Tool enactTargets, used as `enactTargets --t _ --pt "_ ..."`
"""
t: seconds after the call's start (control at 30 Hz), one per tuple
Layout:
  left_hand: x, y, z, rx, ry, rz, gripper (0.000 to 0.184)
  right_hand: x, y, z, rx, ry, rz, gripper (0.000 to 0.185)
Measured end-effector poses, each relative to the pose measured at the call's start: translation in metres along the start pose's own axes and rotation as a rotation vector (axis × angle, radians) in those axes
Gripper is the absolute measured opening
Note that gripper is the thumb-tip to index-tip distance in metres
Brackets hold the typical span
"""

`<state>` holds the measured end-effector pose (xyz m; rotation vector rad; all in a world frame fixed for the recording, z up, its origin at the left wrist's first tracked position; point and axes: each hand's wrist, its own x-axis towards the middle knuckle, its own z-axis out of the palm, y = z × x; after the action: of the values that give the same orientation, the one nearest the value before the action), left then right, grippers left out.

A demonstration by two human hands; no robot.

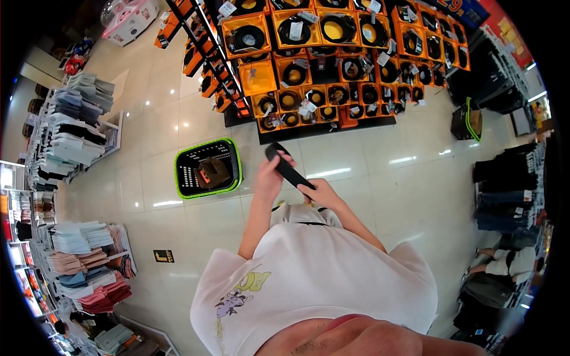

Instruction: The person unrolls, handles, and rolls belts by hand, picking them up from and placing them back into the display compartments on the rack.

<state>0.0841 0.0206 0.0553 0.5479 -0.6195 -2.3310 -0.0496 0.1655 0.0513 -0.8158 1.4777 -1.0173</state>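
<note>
A black belt [290, 170], seen as a flat dark strip, slants between my two hands in front of my waist. My left hand [271, 173] is closed round its upper part, with the fingertips showing at the far side. At the lower end my right hand [322, 194] grips it between thumb and fingers. Ahead of both hands stands a display rack [258, 77] of orange boxes, most holding coiled dark belts with white tags. One orange box at the rack's left side shows its bare inside.
On the floor to my left sits a black shopping basket [236, 160] with a green rim, holding a brown and orange item. Another basket [466, 121] stands at the right. Clothes racks [77, 133] line both sides. A floor sign [164, 256] lies at lower left.
</note>
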Motion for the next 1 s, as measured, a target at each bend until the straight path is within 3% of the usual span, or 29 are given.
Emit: enactTargets --t 0.1,0.3,0.4,0.43,0.53,0.57,0.67,0.7,0.8,0.83,0.93,1.0 --pt "-0.002 -0.012 0.005 -0.036 -0.009 -0.070 0.022 -0.003 -0.024 0.010 -0.023 0.019 -0.032 0.038" --pt "0.002 0.039 -0.012 -0.224 0.153 0.158 0.022 -0.014 -0.010 -0.004 -0.104 0.024 0.062 0.038" --pt "-0.006 0.041 -0.003 -0.155 0.034 0.151 0.024 -0.014 0.007 -0.001 -0.151 0.006 0.028 0.036" --pt "-0.011 0.040 0.010 -0.137 0.097 0.156 0.028 -0.012 0.013 0.002 -0.162 0.001 0.004 0.035" --pt "-0.026 0.039 0.022 -0.126 -0.098 0.078 0.030 -0.006 0.009 0.012 -0.205 -0.054 -0.133 0.034" --pt "-0.032 0.038 0.027 -0.084 -0.077 0.032 0.032 -0.006 0.004 0.010 -0.323 -0.112 -0.066 0.032" --pt "-0.045 0.040 0.029 0.115 -0.258 -0.082 0.036 -0.002 -0.009 0.020 -0.195 -0.142 -0.214 0.031" --pt "-0.049 0.040 0.035 0.246 -0.227 -0.107 0.039 -0.001 -0.017 0.018 -0.159 -0.207 -0.199 0.025" --pt "-0.055 0.040 0.042 0.498 -0.293 -0.170 0.036 0.003 -0.027 0.015 0.063 -0.097 -0.313 0.028" --pt "-0.056 0.040 0.043 0.541 -0.301 -0.191 0.035 0.004 -0.034 0.012 0.329 -0.092 -0.331 0.037" --pt "-0.056 0.040 0.040 0.635 -0.354 -0.302 0.035 -0.012 -0.060 0.007 0.309 0.135 -0.423 0.044" --pt "-0.054 0.037 0.035 0.654 -0.447 -0.324 0.036 -0.012 -0.066 -0.006 -0.075 0.107 -0.594 0.044"
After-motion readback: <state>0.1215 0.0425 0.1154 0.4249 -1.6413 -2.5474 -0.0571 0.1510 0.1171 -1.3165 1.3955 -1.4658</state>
